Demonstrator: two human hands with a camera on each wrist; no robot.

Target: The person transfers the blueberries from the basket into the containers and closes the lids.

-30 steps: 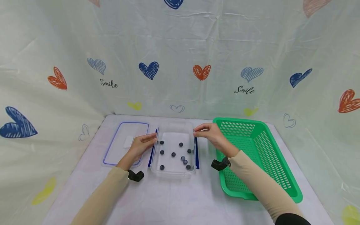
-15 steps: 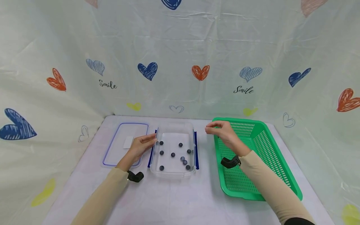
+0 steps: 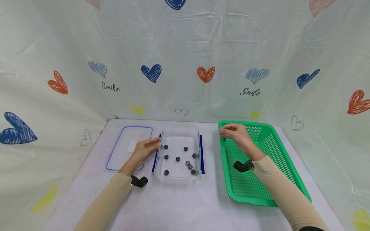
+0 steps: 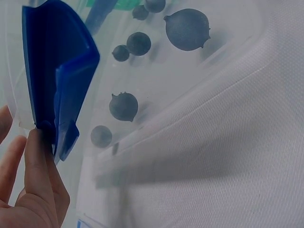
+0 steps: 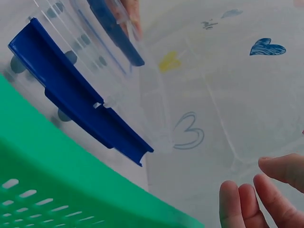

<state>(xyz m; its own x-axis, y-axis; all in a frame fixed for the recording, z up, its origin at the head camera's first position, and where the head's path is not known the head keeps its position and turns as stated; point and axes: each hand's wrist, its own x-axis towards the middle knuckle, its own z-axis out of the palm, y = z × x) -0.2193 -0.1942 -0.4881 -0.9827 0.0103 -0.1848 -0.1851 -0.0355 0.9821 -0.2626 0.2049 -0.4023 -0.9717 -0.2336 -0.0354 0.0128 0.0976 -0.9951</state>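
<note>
A clear plastic box (image 3: 179, 175) with blue side flaps stands in the middle of the table, several dark blueberries (image 3: 177, 159) scattered on its floor. My left hand (image 3: 144, 150) rests against its left side, and in the left wrist view the straight fingers (image 4: 38, 175) touch the blue flap (image 4: 61, 80). Over the left wall of a green basket (image 3: 254, 189) hovers my right hand (image 3: 237, 136). In the right wrist view its fingertips stand apart with nothing seen between them. Just below that hand is a small dark thing (image 3: 224, 139), too small to tell clearly.
A clear lid (image 3: 118, 157) with a blue rim lies left of the box, partly behind my left hand. The green basket takes up the table's right side. A curtain printed with hearts (image 3: 206, 74) hangs behind.
My right hand has moved right, from the box's right rim to over the basket. A small dark thing now shows beneath it. The left hand and box have stayed in place.
</note>
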